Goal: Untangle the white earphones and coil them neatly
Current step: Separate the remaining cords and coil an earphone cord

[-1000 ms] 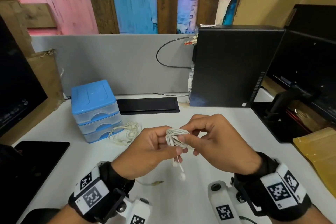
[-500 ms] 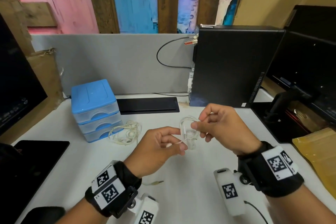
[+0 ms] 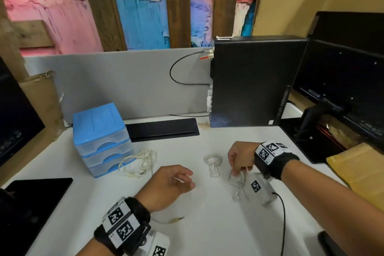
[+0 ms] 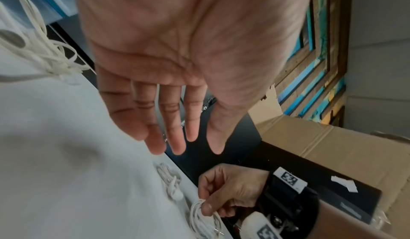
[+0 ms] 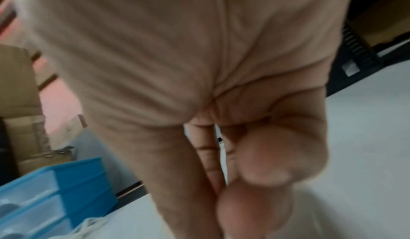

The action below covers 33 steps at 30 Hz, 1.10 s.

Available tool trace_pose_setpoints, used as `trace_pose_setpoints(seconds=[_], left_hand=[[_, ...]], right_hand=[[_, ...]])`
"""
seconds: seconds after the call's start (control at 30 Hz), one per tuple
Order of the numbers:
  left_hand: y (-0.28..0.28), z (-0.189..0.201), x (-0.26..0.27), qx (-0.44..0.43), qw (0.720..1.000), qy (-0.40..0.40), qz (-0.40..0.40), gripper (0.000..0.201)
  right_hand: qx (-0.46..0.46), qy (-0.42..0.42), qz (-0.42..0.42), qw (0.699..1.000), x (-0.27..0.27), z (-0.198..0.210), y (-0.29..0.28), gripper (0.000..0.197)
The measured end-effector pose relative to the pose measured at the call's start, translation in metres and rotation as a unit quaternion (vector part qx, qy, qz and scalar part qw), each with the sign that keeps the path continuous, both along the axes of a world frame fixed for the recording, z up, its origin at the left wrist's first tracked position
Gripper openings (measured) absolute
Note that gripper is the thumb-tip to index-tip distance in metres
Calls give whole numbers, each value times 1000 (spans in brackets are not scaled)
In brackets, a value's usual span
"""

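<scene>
My right hand [image 3: 239, 170] pinches a coiled set of white earphones [image 3: 235, 180] low over the white desk [image 3: 207, 224], right of centre; its earbuds hang down to the surface. The left wrist view shows the same pinch of that hand [image 4: 208, 207] on the coil [image 4: 199, 218]. The right wrist view is blurred; the fingers of the right hand [image 5: 233, 190] are curled together. A second small white coil [image 3: 214, 164] lies on the desk just left of it. My left hand [image 3: 187, 178] hovers open and holds nothing, its fingers straight [image 4: 175, 137].
A tangled cream earphone pile [image 3: 139, 162] lies against blue plastic drawers [image 3: 99, 131]. A loose jack plug [image 3: 176, 219] lies near my left wrist. A black computer tower [image 3: 249, 81] stands behind, a monitor stand [image 3: 311, 118] to the right and a black tablet [image 3: 31, 199] at the left edge.
The hands have come apart. My left hand let go of the coil and drew back open. My right hand carried the coil right and down to the desk.
</scene>
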State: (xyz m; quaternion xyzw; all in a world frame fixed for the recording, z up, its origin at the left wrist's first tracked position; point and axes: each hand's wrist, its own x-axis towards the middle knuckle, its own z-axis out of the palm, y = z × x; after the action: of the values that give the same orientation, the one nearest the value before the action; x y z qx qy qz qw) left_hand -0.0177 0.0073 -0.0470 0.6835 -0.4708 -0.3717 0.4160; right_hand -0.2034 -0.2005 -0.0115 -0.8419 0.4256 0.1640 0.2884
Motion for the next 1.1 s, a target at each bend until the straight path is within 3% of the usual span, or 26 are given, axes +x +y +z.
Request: trace_pose_setpoints(seconds=[0.23, 0.4, 0.5, 0.6, 0.67, 0.83, 1.0, 1.1], left_hand=[[3, 0, 6, 23, 1000, -1, -6, 20], [8, 17, 15, 4, 1000, 4, 1, 37], [12, 26, 32, 7, 999, -41, 4, 32], [12, 23, 61, 13, 989, -131, 66, 15], [12, 16, 82, 17, 981, -148, 123, 9], [10, -7, 107, 95, 958, -163, 216, 14], [3, -22, 91, 251, 935, -224, 112, 44], [-6, -23, 82, 285, 911, -290, 76, 38]], right_hand=[[-79, 5, -12, 997, 20, -4, -22, 18], [-119, -64, -75, 988, 19, -11, -29, 38], [-109, -97, -96, 985, 15, -12, -30, 42], [-105, -160, -98, 977, 13, -3, -21, 31], [-92, -205, -94, 970, 14, 3, -8, 26], [-54, -285, -67, 955, 28, 9, 29, 21], [5, -320, -32, 947, 45, -5, 66, 20], [31, -329, -5, 944, 46, -17, 89, 20]])
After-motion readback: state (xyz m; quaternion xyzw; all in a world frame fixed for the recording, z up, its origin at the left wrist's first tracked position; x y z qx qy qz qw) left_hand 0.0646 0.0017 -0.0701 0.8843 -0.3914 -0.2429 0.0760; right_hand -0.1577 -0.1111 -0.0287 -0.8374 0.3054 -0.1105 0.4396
